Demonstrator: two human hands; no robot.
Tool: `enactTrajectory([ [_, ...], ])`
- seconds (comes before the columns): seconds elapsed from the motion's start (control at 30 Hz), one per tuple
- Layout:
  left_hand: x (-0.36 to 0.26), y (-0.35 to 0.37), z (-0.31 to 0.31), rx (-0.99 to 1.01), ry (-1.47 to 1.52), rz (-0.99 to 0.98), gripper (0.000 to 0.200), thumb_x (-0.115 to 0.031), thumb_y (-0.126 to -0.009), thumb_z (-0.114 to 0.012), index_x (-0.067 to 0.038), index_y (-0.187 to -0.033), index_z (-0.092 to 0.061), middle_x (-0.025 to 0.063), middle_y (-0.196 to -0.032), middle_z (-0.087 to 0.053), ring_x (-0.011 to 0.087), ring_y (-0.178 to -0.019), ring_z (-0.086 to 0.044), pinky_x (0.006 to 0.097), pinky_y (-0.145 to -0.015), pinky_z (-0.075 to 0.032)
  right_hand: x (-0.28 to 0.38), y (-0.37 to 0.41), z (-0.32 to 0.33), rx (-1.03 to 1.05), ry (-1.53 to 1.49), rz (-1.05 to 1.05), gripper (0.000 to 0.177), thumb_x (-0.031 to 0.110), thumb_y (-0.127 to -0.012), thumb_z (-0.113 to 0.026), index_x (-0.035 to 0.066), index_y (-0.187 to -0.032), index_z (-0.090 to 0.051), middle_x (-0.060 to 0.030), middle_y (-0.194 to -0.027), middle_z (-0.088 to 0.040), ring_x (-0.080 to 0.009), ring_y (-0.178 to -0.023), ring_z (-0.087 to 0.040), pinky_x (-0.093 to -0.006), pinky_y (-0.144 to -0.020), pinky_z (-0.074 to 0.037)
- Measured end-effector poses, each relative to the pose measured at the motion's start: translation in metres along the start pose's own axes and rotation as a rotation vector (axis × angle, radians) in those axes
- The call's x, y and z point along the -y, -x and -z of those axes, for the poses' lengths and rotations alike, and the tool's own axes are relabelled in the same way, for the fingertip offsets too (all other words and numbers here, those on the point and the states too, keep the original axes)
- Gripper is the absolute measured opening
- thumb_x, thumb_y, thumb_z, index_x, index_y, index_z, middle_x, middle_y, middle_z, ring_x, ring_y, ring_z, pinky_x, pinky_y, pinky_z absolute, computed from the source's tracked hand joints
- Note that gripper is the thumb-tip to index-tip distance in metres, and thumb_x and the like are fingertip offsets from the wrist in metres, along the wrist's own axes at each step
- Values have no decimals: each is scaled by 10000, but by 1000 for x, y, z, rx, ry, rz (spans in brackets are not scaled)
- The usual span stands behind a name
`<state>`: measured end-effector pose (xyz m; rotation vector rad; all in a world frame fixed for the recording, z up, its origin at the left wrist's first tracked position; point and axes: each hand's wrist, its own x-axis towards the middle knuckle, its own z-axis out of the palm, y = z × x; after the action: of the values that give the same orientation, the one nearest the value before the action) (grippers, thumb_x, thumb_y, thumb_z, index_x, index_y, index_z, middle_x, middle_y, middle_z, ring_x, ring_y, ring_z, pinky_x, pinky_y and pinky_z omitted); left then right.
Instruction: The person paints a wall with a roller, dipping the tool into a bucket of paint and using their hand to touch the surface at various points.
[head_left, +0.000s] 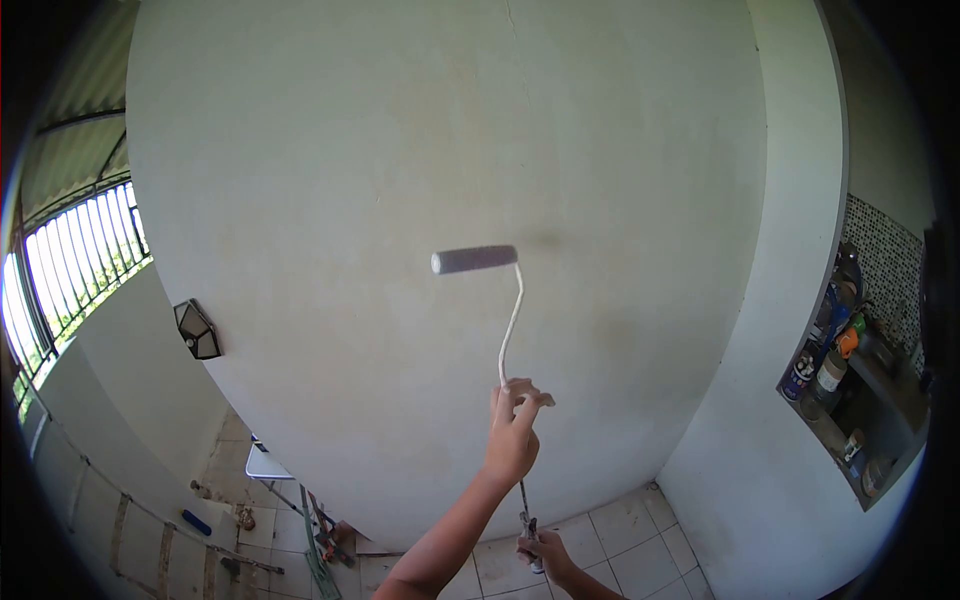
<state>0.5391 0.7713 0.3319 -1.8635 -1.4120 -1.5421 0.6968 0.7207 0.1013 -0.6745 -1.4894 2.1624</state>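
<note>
A paint roller (475,260) with a greyish sleeve is raised in front of a pale wall, its bent white wire frame (512,320) running down to my hands. My left hand (514,430) is at the lower part of the wire, fingers curled at it, with some of the grip hidden. Lower down, my right hand (548,552) is wrapped round the roller's stained handle (530,525). Whether the sleeve touches the wall (400,180) cannot be made out; a faint shadow lies to its right.
A wall lamp (197,330) sticks out at the left edge of the wall. A ladder (165,530), a blue object (196,522) and tools (330,540) lie low on the left. Cans and bottles (830,372) fill a niche at right. The floor is tiled (625,530).
</note>
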Motion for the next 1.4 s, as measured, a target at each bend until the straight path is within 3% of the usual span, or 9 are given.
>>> enactTrajectory([
  [0.17, 23, -75, 24, 13, 53, 16, 547, 234, -598, -358, -5, -1030, -595, 190, -1109, -467, 360, -1107, -486, 424, -958, -451, 99, -7, -51, 37, -192, 124, 270, 313, -985, -558, 53, -938, -505, -22, -635, -474, -119, -553, -490, -269, -510, -403],
  [0.37, 38, -202, 36, -128, 26, -122, 515, 242, -634, -375, -42, -976, -636, 169, -1136, -476, 367, -1073, -506, 412, -946, -431, 217, -55, -73, -32, -203, 217, 260, 314, -1024, -505, 71, -932, -505, 23, -621, -423, -49, -422, -323, -220, -372, -287],
  [0.5, 40, -305, 73, -166, -277, -244, 482, 204, -656, -453, -121, -957, -643, 110, -1184, -514, 356, -1130, -501, 440, -903, -455, 301, -121, -106, -42, -86, 436, 316, 352, -1007, -527, 58, -890, -521, 27, -562, -446, -54, -396, -388, -220, -370, -292],
  [0.53, 47, -325, 79, -214, -399, -329, 410, 145, -666, -551, -165, -918, -643, 51, -1149, -521, 314, -1044, -517, 432, -804, -478, 316, -132, -113, 0, -99, 464, 370, 407, -998, -530, 58, -876, -523, 32, -551, -431, -56, -402, -390, -224, -381, -302],
  [0.6, 47, -352, 90, -200, -477, -324, 471, 158, -671, -484, -152, -989, -641, 48, -1236, -520, 322, -1143, -479, 420, -925, -436, 340, -148, -128, 18, -96, 519, 400, 442, -993, -527, 66, -853, -521, 36, -546, -415, -58, -411, -390, -227, -397, -311],
  [0.77, 59, -343, 73, -316, -672, -334, 583, 126, -731, -481, -193, -1213, -562, 41, -1382, -452, 330, -1290, -364, 505, -1021, -287, 331, -160, -121, -74, -41, 509, 440, 466, -1010, -479, 99, -766, -486, 34, -536, -405, -69, -404, -369, -232, -397, -310],
  [0.97, 94, -175, 0, -184, -826, -108, 769, 86, -786, -464, -270, -1466, -422, 66, -1558, -278, 356, -1379, -254, 529, -1018, -214, 162, -170, -64, -261, -56, 244, 482, 457, -1023, -460, 118, -680, -470, 40, -553, -409, -68, -402, -352, -241, -373, -291],
  [1.13, 99, -97, -29, -202, -779, -97, 786, 126, -762, -477, -196, -1475, -410, 137, -1545, -258, 355, -1363, -267, 513, -1004, -214, 95, -137, -39, -284, -115, 120, 515, 525, -991, -497, 136, -657, -451, 47, -542, -387, -64, -406, -337, -238, -370, -288],
  [1.4, 13, -229, 12, -295, -557, -54, 752, 186, -751, -412, -41, -1456, -283, 252, -1466, -331, 357, -1315, -344, 500, -1002, -233, 255, -102, -37, -177, 37, 297, 515, 480, -1011, -486, 123, -643, -445, 43, -538, -400, -53, -413, -373, -233, -360, -299],
])
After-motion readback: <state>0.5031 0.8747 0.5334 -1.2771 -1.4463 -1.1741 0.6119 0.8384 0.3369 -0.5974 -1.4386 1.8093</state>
